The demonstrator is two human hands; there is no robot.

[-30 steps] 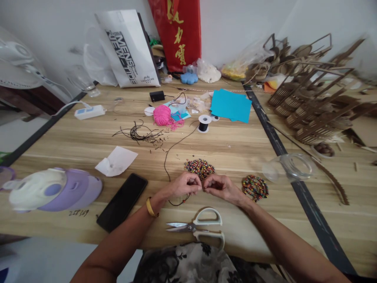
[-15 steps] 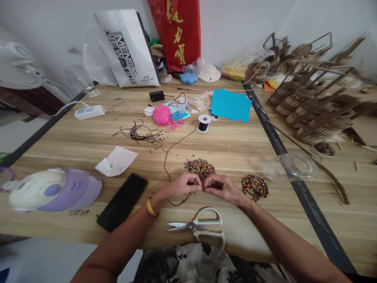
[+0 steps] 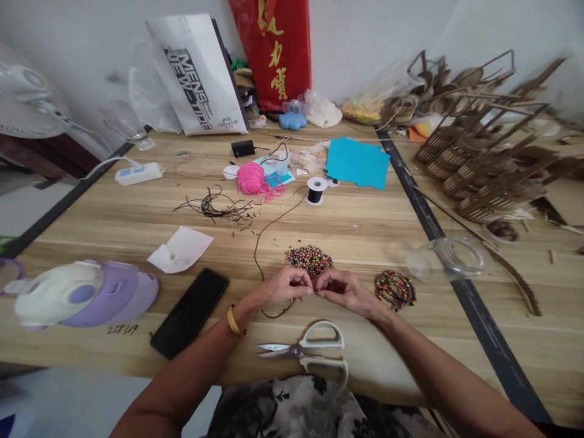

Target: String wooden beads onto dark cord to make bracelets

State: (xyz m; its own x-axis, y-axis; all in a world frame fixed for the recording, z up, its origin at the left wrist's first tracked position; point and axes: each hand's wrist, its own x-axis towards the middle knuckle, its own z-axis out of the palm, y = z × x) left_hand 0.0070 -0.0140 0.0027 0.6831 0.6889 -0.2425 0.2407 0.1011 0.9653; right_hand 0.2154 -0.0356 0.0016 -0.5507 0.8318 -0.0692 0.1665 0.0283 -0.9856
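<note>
My left hand (image 3: 288, 285) is closed in a pinch on the black cord (image 3: 258, 252), which runs back to a white spool (image 3: 316, 190). Below that hand the cord makes a loop, with a small red bead (image 3: 285, 311) on it. Fingertip to fingertip with it, my right hand (image 3: 340, 287) pinches a tiny dark bead, mostly hidden by the fingers. Just beyond both hands lies a pile of multicoloured beads (image 3: 310, 258). To the right of my right hand rests a coiled string of beads (image 3: 395, 289). Scissors (image 3: 298, 351) lie partly spread in front of me.
At left are a black phone (image 3: 189, 313), a white paper piece (image 3: 181, 249) and a purple-and-white bottle (image 3: 91, 294). Cut black cords (image 3: 214, 207), pink yarn (image 3: 252, 178) and blue sheets (image 3: 358, 162) lie farther back. A clear jar (image 3: 449, 258) and brown woven baskets (image 3: 483, 176) stand at right.
My right fingertips have shifted very slightly, and the tiny bead between them shows less. My left hand, the cord and everything else look the same.
</note>
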